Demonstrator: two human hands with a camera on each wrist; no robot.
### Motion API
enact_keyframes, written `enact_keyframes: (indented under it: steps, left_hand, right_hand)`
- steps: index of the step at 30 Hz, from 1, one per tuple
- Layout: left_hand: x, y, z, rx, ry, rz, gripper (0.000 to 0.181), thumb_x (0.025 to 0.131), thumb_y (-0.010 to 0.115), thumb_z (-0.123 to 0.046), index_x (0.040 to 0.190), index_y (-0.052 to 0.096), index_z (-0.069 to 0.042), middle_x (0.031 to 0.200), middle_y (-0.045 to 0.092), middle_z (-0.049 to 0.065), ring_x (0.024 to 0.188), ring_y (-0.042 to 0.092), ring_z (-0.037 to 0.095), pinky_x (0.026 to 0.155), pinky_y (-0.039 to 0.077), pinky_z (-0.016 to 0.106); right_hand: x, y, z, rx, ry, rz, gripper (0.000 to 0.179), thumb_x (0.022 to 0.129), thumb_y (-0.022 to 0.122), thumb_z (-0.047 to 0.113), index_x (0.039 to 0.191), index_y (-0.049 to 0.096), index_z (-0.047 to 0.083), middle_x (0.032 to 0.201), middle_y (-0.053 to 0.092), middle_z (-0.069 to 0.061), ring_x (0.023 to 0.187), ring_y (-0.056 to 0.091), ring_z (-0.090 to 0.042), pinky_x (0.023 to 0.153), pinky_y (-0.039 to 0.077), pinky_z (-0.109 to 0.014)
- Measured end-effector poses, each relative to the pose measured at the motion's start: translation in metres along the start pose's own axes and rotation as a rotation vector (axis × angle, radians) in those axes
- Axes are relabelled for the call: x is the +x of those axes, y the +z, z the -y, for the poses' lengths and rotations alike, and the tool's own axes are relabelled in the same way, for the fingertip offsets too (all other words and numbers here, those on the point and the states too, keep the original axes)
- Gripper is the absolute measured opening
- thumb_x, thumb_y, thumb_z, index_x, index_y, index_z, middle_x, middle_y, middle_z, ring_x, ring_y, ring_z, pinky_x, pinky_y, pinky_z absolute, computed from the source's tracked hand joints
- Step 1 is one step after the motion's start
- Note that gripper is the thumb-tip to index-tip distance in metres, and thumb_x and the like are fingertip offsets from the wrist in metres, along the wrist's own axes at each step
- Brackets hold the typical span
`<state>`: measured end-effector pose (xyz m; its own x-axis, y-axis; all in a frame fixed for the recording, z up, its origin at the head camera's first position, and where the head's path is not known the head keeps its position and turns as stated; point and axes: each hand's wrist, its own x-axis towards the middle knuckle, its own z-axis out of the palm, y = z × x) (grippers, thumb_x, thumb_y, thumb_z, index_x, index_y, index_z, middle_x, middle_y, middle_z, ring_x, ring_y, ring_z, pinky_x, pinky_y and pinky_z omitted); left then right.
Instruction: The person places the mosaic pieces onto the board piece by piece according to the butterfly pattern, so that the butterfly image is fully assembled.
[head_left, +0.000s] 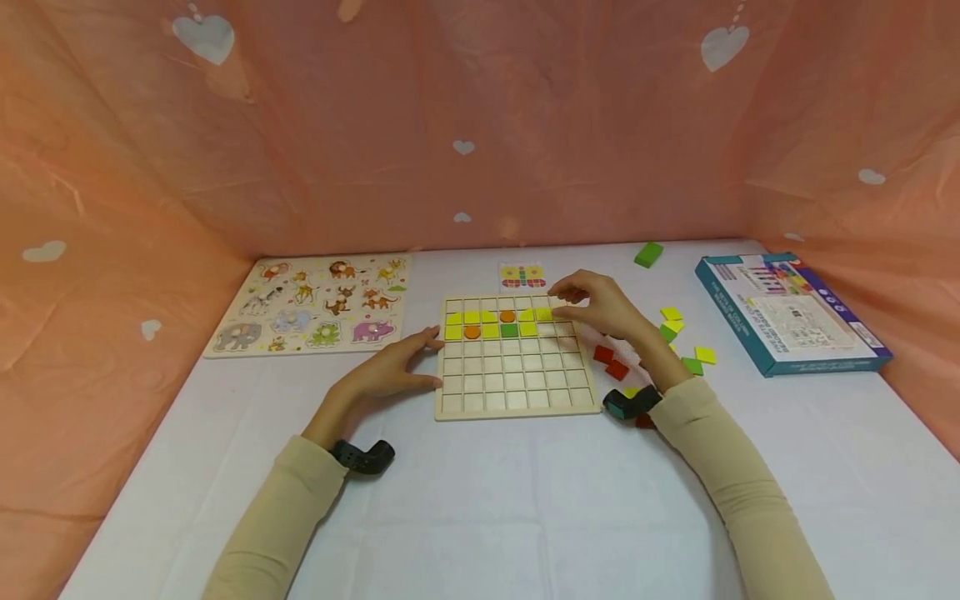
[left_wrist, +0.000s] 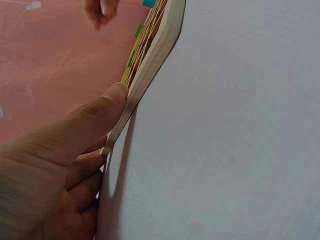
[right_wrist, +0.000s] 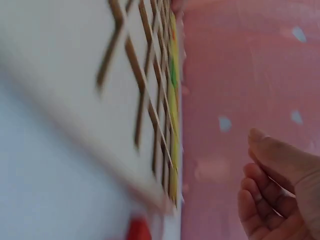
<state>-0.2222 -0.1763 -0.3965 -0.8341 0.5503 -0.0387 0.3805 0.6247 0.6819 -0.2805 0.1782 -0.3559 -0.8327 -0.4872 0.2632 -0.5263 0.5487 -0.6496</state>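
A wooden grid board (head_left: 491,379) lies on the white table, its two far rows partly filled with yellow pieces (head_left: 453,332), orange round pieces (head_left: 472,332) and a green square (head_left: 509,331). My left hand (head_left: 393,367) rests at the board's left side, thumb and fingers spread along the edge. In the left wrist view, the left thumb (left_wrist: 116,94) presses against that wooden edge. Over the far right corner hovers my right hand (head_left: 600,304), thumb and index apart. Its fingers (right_wrist: 257,172) are loosely bent in the right wrist view, with nothing showing between them.
A small patterned card (head_left: 522,275) lies behind the board. Red squares (head_left: 617,369), yellow squares (head_left: 705,355) and green squares (head_left: 692,366) are scattered at right, near a boxed set (head_left: 798,312). A green block (head_left: 648,254) sits farther back. An animal puzzle (head_left: 311,304) occupies the back left.
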Motion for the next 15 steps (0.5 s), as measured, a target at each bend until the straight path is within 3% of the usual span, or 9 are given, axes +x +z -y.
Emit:
enact_keyframes:
  steps: [6,10,15]
  left_hand:
    - [0.000,0.000,0.001,-0.009,-0.007,-0.001,0.069,0.082,0.072,-0.033,0.138,0.044,-0.006,0.154,0.021,0.009,0.142,0.014,0.027,0.115,0.014,0.045]
    - [-0.001,0.000,-0.001,-0.014,-0.027,-0.002,0.069,0.081,0.072,-0.032,0.138,0.043,-0.005,0.154,0.020,0.008,0.142,0.013,0.027,0.115,0.014,0.045]
    - [-0.001,0.001,-0.002,-0.034,-0.042,-0.003,0.071,0.081,0.072,-0.032,0.140,0.041,-0.006,0.154,0.021,0.005,0.143,0.012,0.025,0.115,0.013,0.044]
  right_hand:
    - [-0.032,-0.036,-0.019,-0.035,0.102,-0.052,0.035,0.084,0.070,0.019,0.113,0.062,0.000,0.111,0.060,-0.017,0.098,0.055,-0.030,0.091,0.046,-0.048]
    - [-0.057,-0.055,-0.032,-0.090,0.172,-0.061,0.034,0.086,0.068,0.018,0.114,0.062,0.001,0.112,0.060,-0.018,0.099,0.055,-0.029,0.087,0.048,-0.032]
    - [-0.087,-0.073,-0.044,-0.150,0.229,0.024,0.030,0.086,0.068,0.016,0.112,0.063,0.001,0.108,0.063,-0.015,0.098,0.056,-0.028,0.080,0.045,-0.016]
